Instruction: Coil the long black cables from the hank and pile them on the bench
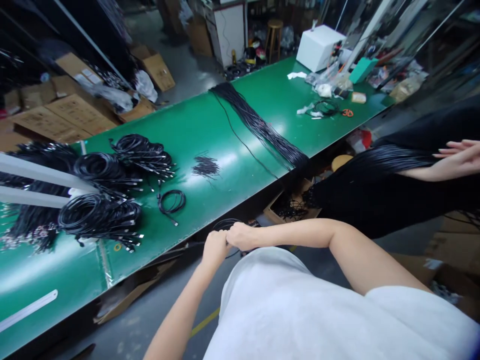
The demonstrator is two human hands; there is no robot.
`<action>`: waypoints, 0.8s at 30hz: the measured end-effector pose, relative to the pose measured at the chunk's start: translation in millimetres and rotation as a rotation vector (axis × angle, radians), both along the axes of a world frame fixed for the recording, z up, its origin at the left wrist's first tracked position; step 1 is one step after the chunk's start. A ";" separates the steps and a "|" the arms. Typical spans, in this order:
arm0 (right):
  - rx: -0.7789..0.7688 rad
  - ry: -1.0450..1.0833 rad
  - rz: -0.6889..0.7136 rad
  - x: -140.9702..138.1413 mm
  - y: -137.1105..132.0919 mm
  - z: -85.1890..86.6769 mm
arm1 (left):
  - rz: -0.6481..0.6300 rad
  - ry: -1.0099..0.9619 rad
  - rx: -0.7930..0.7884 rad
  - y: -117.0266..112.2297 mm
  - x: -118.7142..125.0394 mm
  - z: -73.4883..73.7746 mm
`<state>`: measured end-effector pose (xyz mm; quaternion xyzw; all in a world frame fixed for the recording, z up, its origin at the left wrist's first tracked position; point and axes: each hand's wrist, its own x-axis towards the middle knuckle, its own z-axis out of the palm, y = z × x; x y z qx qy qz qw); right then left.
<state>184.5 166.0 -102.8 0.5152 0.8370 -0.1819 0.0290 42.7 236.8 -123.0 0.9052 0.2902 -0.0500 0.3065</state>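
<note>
My left hand (214,248) and my right hand (240,235) are both closed, side by side, on a coil of thin black cable (226,223) held just off the near edge of the green table (210,130). Only the top arc of that coil shows above my knuckles. On the table beyond them lies one small coiled cable (171,202). Piles of coiled black cables (99,216) sit further left.
A long bundle of straight black cables (262,127) runs across the table and hangs over its edge. A small bunch of black ties (205,166) lies mid-table. Another person's hand (459,155) rests on black cables at right. Cardboard boxes (71,107) stand behind the table.
</note>
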 end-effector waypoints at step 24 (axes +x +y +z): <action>0.161 -0.141 0.029 28.8 16.6 -1.4 | 0.299 -0.371 0.028 -3.0 -11.5 -11.4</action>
